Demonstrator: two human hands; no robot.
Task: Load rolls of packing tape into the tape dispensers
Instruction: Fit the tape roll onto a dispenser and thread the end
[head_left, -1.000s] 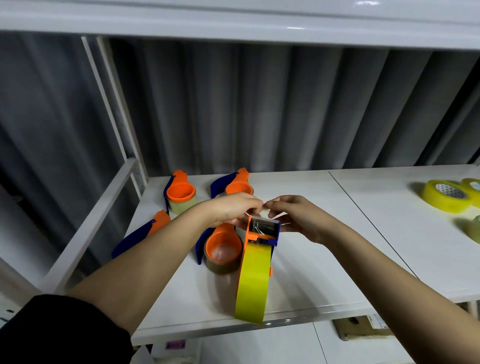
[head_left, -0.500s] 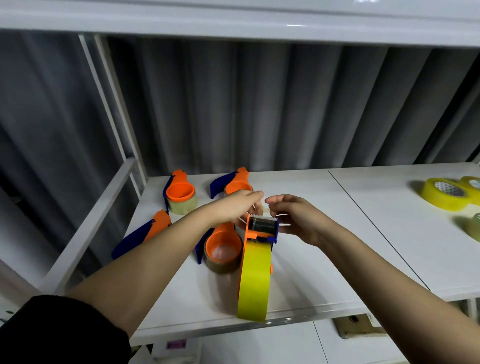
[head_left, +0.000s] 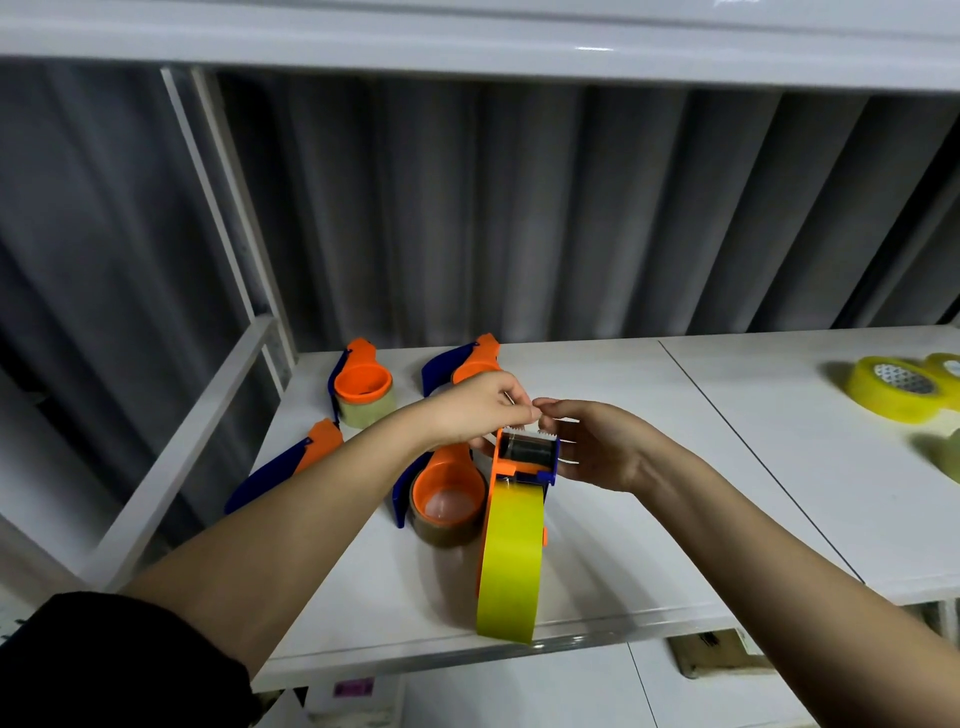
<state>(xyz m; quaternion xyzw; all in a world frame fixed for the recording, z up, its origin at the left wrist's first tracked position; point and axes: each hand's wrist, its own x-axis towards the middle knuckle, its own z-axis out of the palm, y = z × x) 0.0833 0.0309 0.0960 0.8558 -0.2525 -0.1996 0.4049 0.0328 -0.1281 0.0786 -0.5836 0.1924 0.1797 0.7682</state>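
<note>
On white shelf (head_left: 649, 426), all places ref. the upright dispenser (head_left: 524, 467) at front centre:

1. Shelf – white, seam running to the right of dispenser; metal frame + grey corrugated wall behind.
2. Dispenser – orange/blue, stands on edge near shelf front lip, toothed cutter end pointing away from the person. Yellow roll (head_left: 511, 566) already seated in it, i.e. task's item is inside, w/ the roll's lower edge close to the lip.
3. Left hand (head_left: 478, 410) – above-left of cutter end, fingertips pinched together at the blade; prob. on the clear tape end, film itself too faint to confirm.
4. Right hand (head_left: 597, 447) – right of cutter end, fingers loosely curled beside the housing, index tip meeting left fingertips over the teeth; can't tell if it grips anything.
5. Loaded brown-roll dispenser (head_left: 447, 504) – just left, lying flat.
6. Other dispensers – further left/behind: one w/ pale roll (head_left: 363, 389), one empty-looking (head_left: 291, 467), one partly hidden behind left hand (head_left: 467, 364).
7. Spare yellow rolls (head_left: 893, 387) – well to the right, flat.

Step in hand (judged): threading tape end over roller to cutter. To do well: keep film taut + square, sticky side off the fingers, fingertips clear of teeth, steady the housing so it doesn't tip off the lip.
</note>
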